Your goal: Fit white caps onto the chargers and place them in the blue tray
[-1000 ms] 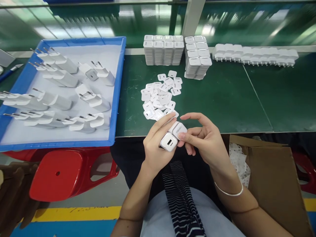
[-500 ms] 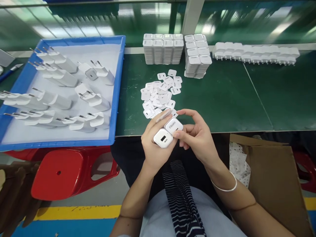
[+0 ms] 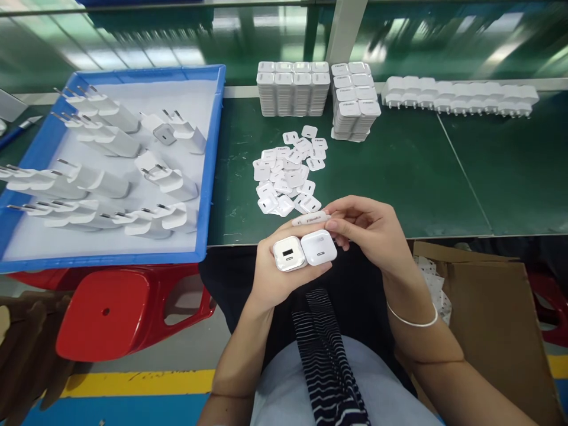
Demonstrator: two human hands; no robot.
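My left hand (image 3: 275,269) is wrapped round two white plug chargers side by side, their port ends facing up. The left charger (image 3: 289,253) has a dark rectangular port and a small slot; the right charger (image 3: 319,247) has one small slot. Small white cover plates (image 3: 309,219) with grey lettering are tucked along that hand's fingers. At their right end, my right hand (image 3: 361,228) pinches a plate between thumb and fingers; its fingertips are partly hidden. Just beyond lies a loose pile of similar plates (image 3: 290,171) on the green table (image 3: 399,177).
A blue tray (image 3: 210,160) with white plug chargers stands at left. Stacked plates (image 3: 293,94) and a second stack (image 3: 356,112) stand at the back, beside a row of chargers (image 3: 461,94). Below are a red stool (image 3: 106,313) and a cardboard box (image 3: 492,325).
My right hand has moved from the right charger's face up to the plates on my left fingers. Both chargers have tilted, so their ends now sit nearly level.
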